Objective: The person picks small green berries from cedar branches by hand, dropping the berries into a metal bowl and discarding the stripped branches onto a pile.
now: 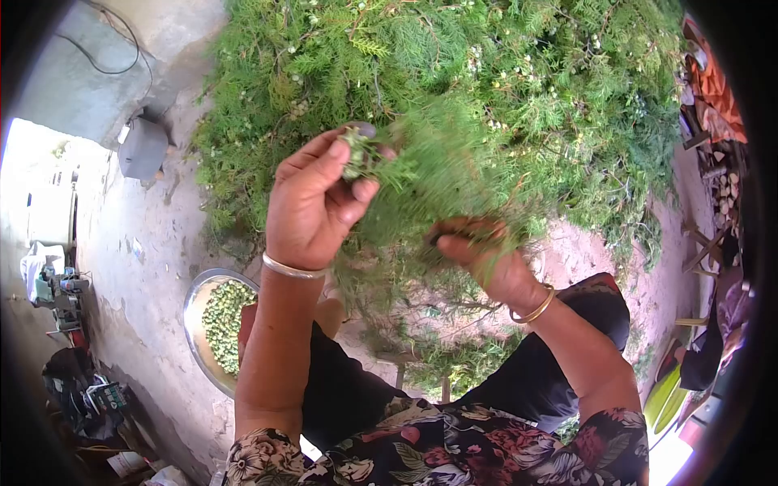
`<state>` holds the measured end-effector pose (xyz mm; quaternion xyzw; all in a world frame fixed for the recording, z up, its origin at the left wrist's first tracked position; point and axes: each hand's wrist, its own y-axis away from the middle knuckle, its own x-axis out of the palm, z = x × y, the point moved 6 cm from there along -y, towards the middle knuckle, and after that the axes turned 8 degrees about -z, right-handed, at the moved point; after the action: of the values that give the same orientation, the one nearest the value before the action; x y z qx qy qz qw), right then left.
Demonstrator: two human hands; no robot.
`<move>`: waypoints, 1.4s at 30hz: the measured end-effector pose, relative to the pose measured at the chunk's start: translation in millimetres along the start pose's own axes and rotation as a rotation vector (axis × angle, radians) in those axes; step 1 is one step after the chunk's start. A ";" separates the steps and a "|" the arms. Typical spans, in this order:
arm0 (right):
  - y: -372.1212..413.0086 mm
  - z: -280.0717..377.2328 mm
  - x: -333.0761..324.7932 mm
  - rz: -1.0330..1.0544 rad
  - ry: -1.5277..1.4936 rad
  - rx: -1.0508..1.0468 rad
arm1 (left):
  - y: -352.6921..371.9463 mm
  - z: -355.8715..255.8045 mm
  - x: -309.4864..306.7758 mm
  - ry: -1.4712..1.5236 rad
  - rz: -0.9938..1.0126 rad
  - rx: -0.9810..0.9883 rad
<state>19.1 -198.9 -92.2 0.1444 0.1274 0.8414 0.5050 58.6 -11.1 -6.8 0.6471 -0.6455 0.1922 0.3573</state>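
My left hand (308, 202), with a silver bangle at the wrist, is closed in a pinch on green cones (352, 160) with a bit of feathery leaf. To its right, my right hand (498, 267), wearing a gold-coloured bangle, is wrapped round a leafy evergreen branch (450, 166). The branch is smeared by motion, and its stem is partly hidden by the fingers. Beyond both hands lies a large heap of cut evergreen branches (543, 73) bearing small pale cones. By my left forearm, a metal bowl (194, 324) holds many picked green cones (227, 312).
More greenery (466, 364) lies on the floor between my legs. At left stand a grey container (143, 149) and a dark pile of gear (85, 389). Stacked firewood (724, 194) and an orange cloth (717, 97) are along the right side.
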 end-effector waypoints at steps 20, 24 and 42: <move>1.4 26.6 -31.4 -0.265 -0.332 0.053 | -0.8 39.8 18.8 -0.551 -0.188 0.202; 2.5 37.5 -27.2 -0.304 -0.394 -0.029 | 1.6 47.7 23.5 -0.367 -0.068 -0.048; -3.5 33.8 -36.9 -0.430 -0.092 -0.078 | 8.1 61.3 23.2 -0.601 -0.157 -0.003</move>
<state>51.1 -227.7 -66.4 0.1323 0.0994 0.7113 0.6831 39.8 -70.1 -29.7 0.7223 -0.6705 -0.0370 0.1651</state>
